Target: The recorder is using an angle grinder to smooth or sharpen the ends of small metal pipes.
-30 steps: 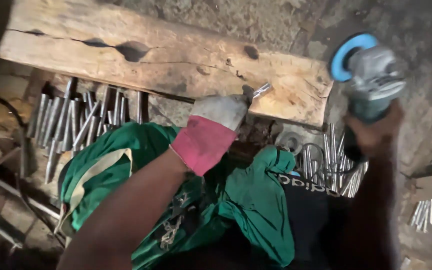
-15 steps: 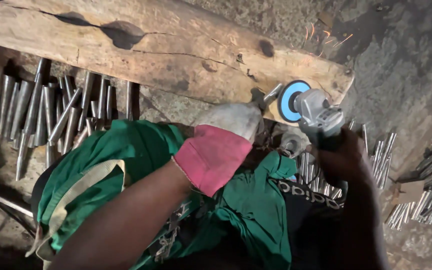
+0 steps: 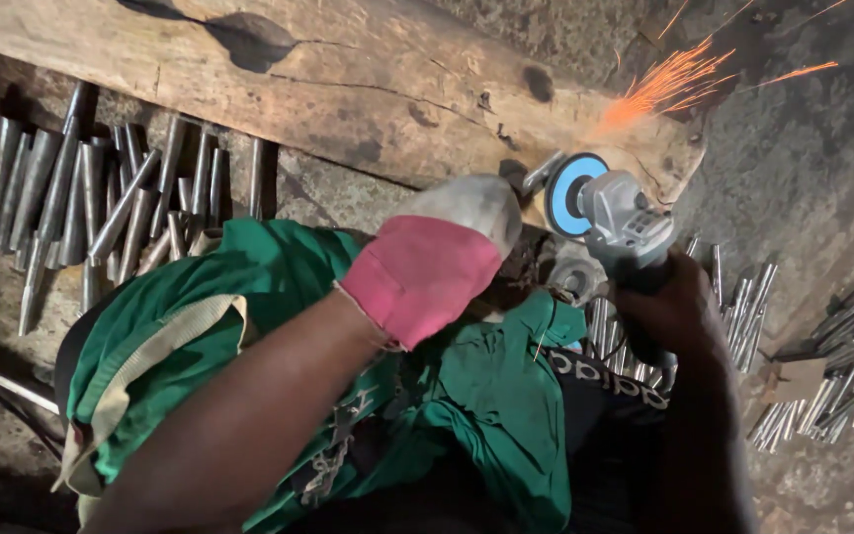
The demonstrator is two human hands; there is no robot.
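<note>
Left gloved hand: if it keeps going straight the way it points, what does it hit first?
The left hand in its pink and grey glove points up-right, holding a short metal rod against the blue grinding disc. Straight on it would probably meet that disc first, then the wooden beam; depth is unclear.

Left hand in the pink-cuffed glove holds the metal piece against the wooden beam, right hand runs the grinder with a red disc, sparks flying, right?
Not quite: the head view shows the grinder's disc is blue, not red. The rest holds: gloved left hand, metal piece, wooden beam, right hand, sparks.

Wooden beam (image 3: 348, 89) blocks ahead; metal rods (image 3: 101, 198) crowd left, bare ground (image 3: 803, 148) right
</note>
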